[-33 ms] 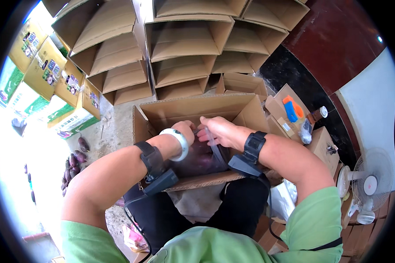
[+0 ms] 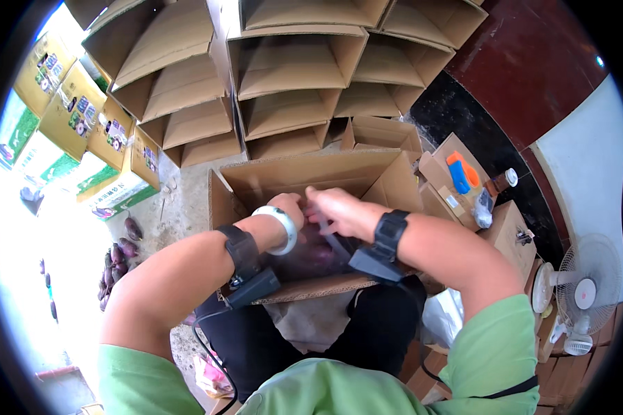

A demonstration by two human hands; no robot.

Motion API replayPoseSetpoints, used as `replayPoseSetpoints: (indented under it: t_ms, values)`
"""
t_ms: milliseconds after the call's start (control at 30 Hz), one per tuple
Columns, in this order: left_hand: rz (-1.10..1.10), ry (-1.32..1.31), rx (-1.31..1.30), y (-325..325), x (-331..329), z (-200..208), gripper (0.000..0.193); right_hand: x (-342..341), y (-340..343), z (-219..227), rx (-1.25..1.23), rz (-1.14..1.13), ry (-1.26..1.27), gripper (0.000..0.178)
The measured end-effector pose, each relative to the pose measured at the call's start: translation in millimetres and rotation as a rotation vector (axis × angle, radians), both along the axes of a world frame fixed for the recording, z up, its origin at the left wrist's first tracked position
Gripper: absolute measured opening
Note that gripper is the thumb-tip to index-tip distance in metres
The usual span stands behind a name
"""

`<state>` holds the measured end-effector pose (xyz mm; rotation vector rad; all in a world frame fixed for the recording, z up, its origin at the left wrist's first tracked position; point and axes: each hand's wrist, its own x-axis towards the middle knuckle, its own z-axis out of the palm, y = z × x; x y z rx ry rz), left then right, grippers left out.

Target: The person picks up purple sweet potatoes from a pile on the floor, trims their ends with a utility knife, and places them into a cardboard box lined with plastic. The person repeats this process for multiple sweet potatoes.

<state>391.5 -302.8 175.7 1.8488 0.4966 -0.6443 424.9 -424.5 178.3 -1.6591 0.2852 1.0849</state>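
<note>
An open cardboard box (image 2: 304, 174) stands before my knees. Inside it lies a clear plastic bag (image 2: 333, 242) with dark purple contents showing through, their kind hard to make out. Over the bag my left hand (image 2: 288, 207), a pale bangle at its wrist, has its fingers curled closed on the plastic. Close to its right, my right hand (image 2: 336, 210) pinches the bag's gathered top, and a strip of film hangs below its fingers. The fingertips of both hands are partly hidden.
Stacked empty cartons (image 2: 291, 62) rise behind the box. Printed cartons (image 2: 121, 173) and purple oblong vegetables (image 2: 116, 257) are at left. A blue-and-orange tape dispenser (image 2: 462, 173) lies in a small carton at right, with a white fan (image 2: 585, 290) nearer me.
My right hand has shifted slightly left, closer to my left hand, and its fingers have drawn in on the bag. The box stays in place.
</note>
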Motion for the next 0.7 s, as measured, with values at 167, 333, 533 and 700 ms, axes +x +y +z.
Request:
replayPoseSetpoints:
  t_ms: [167,333,533,700]
  values:
    - [0.303,0.061,-0.253,3,-1,-10,0.029,-5,18,-12,0.232,-0.008,0.118,0.041]
    - [0.251,0.112,-0.043,-26,-7,36,0.030,-8,13,-37,0.295,-0.181,0.204,0.040]
    - [0.004,-0.143,0.263,-21,-2,-31,0.047,-5,15,-62,0.437,-0.363,0.149,0.036]
    - [-0.414,-0.105,0.559,-16,7,-8,0.055,-3,3,-55,0.407,-0.167,0.140,0.045]
